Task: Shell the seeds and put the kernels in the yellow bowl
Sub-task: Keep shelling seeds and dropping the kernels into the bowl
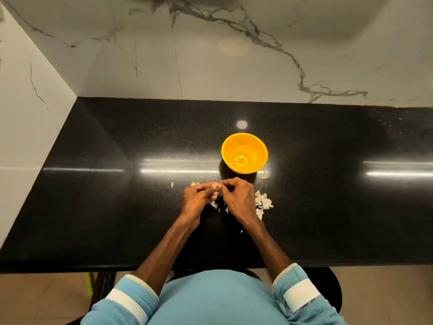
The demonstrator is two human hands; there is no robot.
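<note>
Blue sleeves (131, 299) cropped, left hand (195, 198) and right hand (237, 196) grip pinched on mostly hidden seed (216, 186)

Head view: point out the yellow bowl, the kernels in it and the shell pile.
yellow bowl (255, 148), head view, bare inner wall on its right side.
kernels (240, 159), head view, pale pieces at the bowl's bottom.
shell pile (263, 202), head view, middle of the pale heap.

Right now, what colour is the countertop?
The countertop is glossy black, seen in the head view.
</note>
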